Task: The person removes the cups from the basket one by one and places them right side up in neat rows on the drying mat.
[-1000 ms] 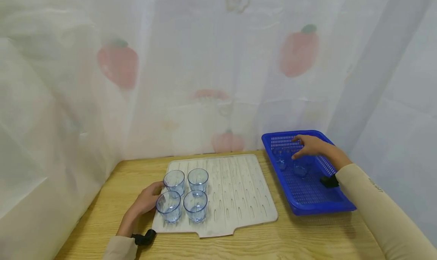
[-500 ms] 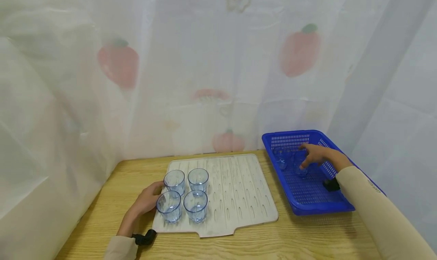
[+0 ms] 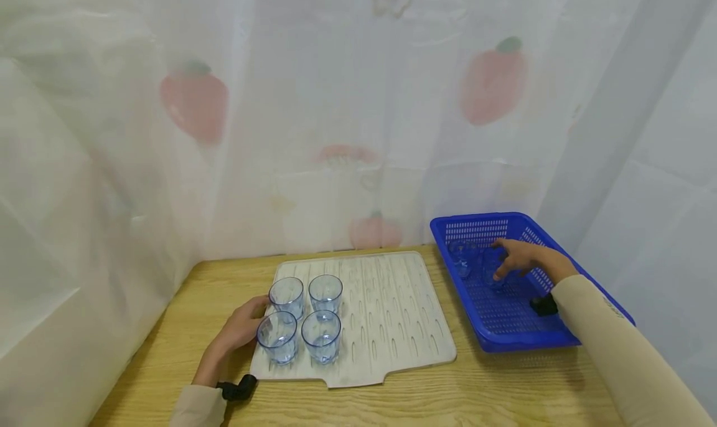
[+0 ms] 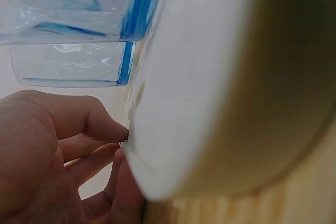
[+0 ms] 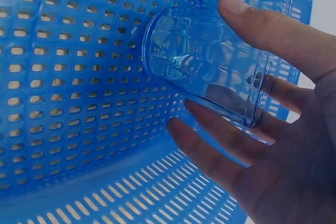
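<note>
In the blue basket (image 3: 493,345), my right hand (image 3: 523,257) holds a clear drinking glass (image 5: 210,61), thumb on one side and fingers round the other. The glass is upright, its base at the basket floor; in the head view my hand covers part of it. At the left, my left hand (image 3: 242,324) pinches the edge of a pale ribbed drying mat (image 3: 386,315) between thumb and fingers (image 4: 100,121). Right beside that hand, a rear-left glass (image 3: 287,297) and a front-left glass (image 3: 278,338) stand upright on the mat.
Two more glasses, a rear one (image 3: 325,293) and a front one (image 3: 321,337), complete a square on the mat's left half. Another glass (image 3: 461,262) stands at the basket's left wall. The wooden table (image 3: 448,396) meets a white patterned curtain (image 3: 313,116) behind.
My right hand has lowered and shifted slightly right, from over the glass in the basket to around it. My left hand and the glasses on the mat stay put.
</note>
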`<state>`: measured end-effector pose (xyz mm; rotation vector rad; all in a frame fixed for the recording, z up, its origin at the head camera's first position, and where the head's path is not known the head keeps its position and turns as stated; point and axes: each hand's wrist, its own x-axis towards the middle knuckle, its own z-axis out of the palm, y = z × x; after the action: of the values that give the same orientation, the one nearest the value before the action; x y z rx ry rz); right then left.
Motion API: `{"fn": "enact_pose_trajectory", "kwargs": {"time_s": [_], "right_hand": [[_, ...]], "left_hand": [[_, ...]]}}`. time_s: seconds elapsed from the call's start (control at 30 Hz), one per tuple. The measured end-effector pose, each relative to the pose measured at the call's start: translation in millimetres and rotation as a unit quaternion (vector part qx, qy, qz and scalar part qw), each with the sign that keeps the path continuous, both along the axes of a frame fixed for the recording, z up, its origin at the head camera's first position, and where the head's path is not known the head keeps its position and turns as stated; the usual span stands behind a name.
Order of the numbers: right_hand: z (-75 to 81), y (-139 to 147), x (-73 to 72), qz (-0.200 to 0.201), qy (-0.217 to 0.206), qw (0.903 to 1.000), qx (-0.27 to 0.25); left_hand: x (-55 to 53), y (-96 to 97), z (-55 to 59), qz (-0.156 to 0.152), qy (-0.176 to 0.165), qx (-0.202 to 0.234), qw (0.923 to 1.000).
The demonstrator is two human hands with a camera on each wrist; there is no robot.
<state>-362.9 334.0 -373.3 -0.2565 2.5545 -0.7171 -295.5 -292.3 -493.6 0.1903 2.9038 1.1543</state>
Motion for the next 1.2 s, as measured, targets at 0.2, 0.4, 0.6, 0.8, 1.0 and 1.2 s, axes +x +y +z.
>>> {"fn": "enact_pose_trajectory", "kwargs": {"time_s": [0.2, 0.4, 0.6, 0.8, 1.0, 1.2], "right_hand": [[-5.2, 5, -0.4, 0.013, 0.037, 0.9992, -0.002], [-9.3, 9, 0.5, 0.019, 0.093, 0.9954, 0.013], [-11.4, 11, -0.4, 0.013, 0.133, 0.9905, 0.032], [-9.4, 14, 0.6, 0.006, 0.141, 0.9897, 0.028], [-3.8, 16, 2.5, 0.005, 0.149, 0.9885, 0.022], [8.6, 13, 3.6, -0.004, 0.156, 0.9877, 0.003]], "left_hand": [[-0.3, 1.4, 0.2, 0.001, 0.002, 0.001, 1.0000], [-0.6, 1.8, 0.0, -0.001, -0.001, 0.001, 1.0000], [-0.9, 1.9, 1.0, 0.000, -0.003, 0.004, 1.0000], [-1.8, 2.6, 1.6, -0.003, 0.003, -0.005, 1.0000], [-1.1, 2.2, 0.5, -0.006, 0.005, -0.009, 0.9999], [-1.9, 0.6, -0.3, -0.015, 0.019, -0.008, 0.9997]]}}
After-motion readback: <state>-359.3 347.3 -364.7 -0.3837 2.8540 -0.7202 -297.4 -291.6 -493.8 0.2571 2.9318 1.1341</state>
